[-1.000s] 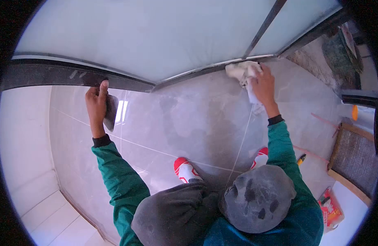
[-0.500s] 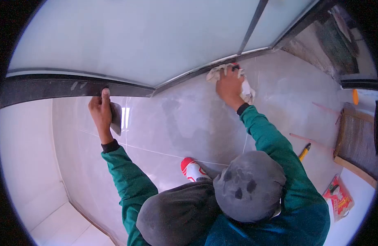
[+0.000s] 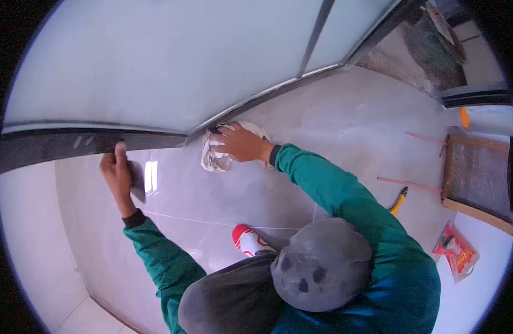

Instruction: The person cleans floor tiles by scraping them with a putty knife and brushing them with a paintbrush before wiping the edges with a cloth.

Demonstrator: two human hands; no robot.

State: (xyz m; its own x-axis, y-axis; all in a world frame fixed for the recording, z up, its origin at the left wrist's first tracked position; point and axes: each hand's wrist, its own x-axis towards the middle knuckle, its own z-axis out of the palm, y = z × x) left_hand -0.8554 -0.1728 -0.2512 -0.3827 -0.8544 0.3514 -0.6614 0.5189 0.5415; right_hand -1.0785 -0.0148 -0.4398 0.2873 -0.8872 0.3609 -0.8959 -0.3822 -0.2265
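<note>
My right hand [image 3: 240, 143] presses a crumpled off-white cloth [image 3: 216, 159] onto the grey floor, beside the foot of the dark frame [image 3: 248, 106] around the frosted glass panel [image 3: 156, 61]. The fingers are bent over the cloth. My left hand [image 3: 117, 175] is closed around a flat grey scraper [image 3: 137, 181], whose handle is hidden in the palm. The thumb points up at the lower edge of the frame's dark bottom rail [image 3: 62, 146].
A yellow-handled tool [image 3: 399, 201] lies on the tiled floor [image 3: 345, 145] at the right, near thin pinkish strips [image 3: 409, 184]. Further right are a wood-edged mesh panel [image 3: 476, 167] and a red packet [image 3: 458, 253]. My foot in a red and white sock [image 3: 250, 240] stands between.
My right hand has swept the cloth left along the foot of the frame, toward the corner. My left hand keeps its grip by the rail while the view has shifted slightly.
</note>
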